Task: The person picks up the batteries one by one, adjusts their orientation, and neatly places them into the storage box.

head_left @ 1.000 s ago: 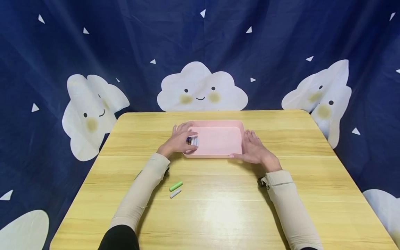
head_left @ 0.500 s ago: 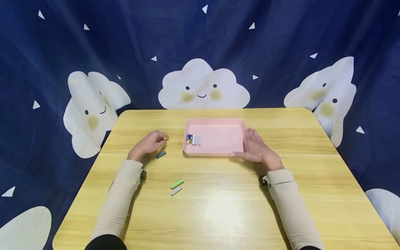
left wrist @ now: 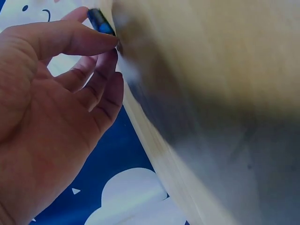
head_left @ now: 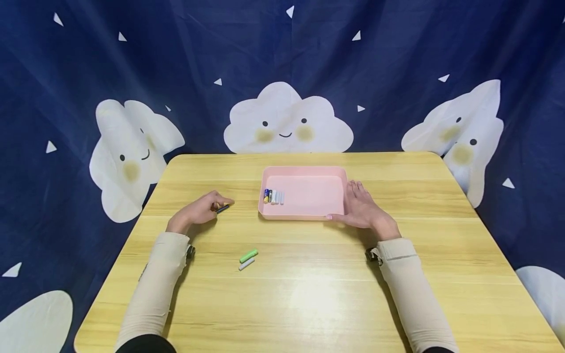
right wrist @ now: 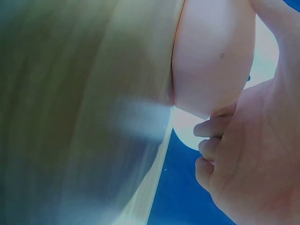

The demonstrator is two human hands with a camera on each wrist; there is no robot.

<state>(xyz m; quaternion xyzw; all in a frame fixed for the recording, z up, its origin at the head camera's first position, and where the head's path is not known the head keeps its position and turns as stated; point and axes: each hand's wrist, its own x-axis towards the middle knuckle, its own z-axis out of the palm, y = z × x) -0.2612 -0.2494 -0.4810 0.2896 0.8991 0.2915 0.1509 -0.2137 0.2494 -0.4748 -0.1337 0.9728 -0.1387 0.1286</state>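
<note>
In the head view my left hand (head_left: 204, 208) is low over the table, left of the pink tray (head_left: 304, 217). Its thumb and index finger pinch a dark blue battery (head_left: 222, 209); the left wrist view shows one end of this battery (left wrist: 100, 21) past the thumb tip. My right hand (head_left: 363, 208) rests against the tray's right wall, fingers extended, thumb at the front rim. At the tray's left end lie a blue-and-yellow battery (head_left: 266, 196) and several pale cylinders (head_left: 277, 197), side by side in a row.
A green cylinder (head_left: 248, 256) and a white one (head_left: 246, 264) lie close together on the wooden table (head_left: 304, 304), nearer the front than the tray. A dark blue curtain (head_left: 198, 54) with printed clouds hangs behind the table's far edge.
My left hand has left the tray's row of cylinders, moved leftward and taken hold of the dark blue battery. The green and white cylinders have shifted slightly. My right hand stays at the tray.
</note>
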